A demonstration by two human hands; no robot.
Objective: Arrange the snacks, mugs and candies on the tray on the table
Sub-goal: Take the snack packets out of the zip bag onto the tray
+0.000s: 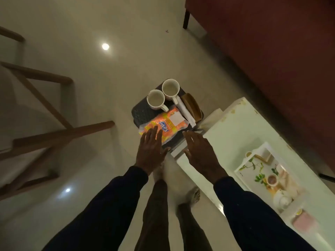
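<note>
Grip, both hands: left hand [150, 151] and right hand [201, 154] are reaching forward with fingers spread apart, palms down, clamping nothing; the left fingertips are overlapping the near end of the orange packet in this view, though contact versus hovering cannot be told; the right hand is hanging above the near corner of the tray, beside the table edge.

Working largest to smallest: the white table [241, 127] is running along the right; the dark tray [140, 113] is sitting at the table's far end, seemingly on a separate low surface or stool, support not clear; judged from this, the tray is not yet resting squarely on the table.

On the tray: the orange snack packet [166, 125] is lying flat across the near half; a brown wooden dish [193, 105] is leaning along the right rim with a white rolled item [185, 112] just beside it, identity unclear; two white mugs [164, 95] are standing upright and touching side by side at the far end, both looking empty.

Progress judgement: snacks and mugs are appearing loaded; candies are not identifiable on the tray; remaining work is probably gripping the tray by its near edges and shifting it onto the table; a second, floral tray [268, 176] with small items is already lying on the table nearer the person, blurred.
</note>
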